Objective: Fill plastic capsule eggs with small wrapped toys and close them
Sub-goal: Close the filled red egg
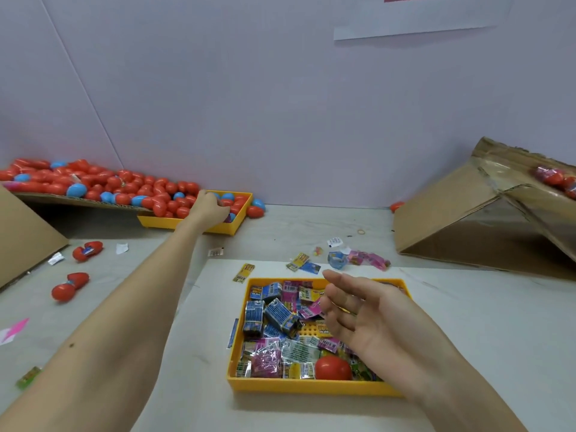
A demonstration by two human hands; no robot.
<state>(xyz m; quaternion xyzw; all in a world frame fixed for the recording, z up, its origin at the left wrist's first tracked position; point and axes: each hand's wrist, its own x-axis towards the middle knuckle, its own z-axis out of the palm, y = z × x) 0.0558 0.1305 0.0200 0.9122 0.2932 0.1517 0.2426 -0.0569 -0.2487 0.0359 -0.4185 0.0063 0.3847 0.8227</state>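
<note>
Red and blue eggs [162, 194] heap at the worktop's far left edge, spilling into a yellow tray [240, 221] where the left hand [210, 208] reaches, its grip hidden. Wrapped toys [277, 316] and one red egg [333, 367] fill a near tray [299, 388]; the right hand [358, 316] hovers above, fingers loose, holding nothing.

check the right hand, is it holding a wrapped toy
No, the right hand hovers over the yellow tray of wrapped toys with its fingers spread and nothing in it.

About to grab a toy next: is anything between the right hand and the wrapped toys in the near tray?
Nothing visible. The right hand hovers open directly over the wrapped toys in the near tray; one red egg sits among them.
</note>
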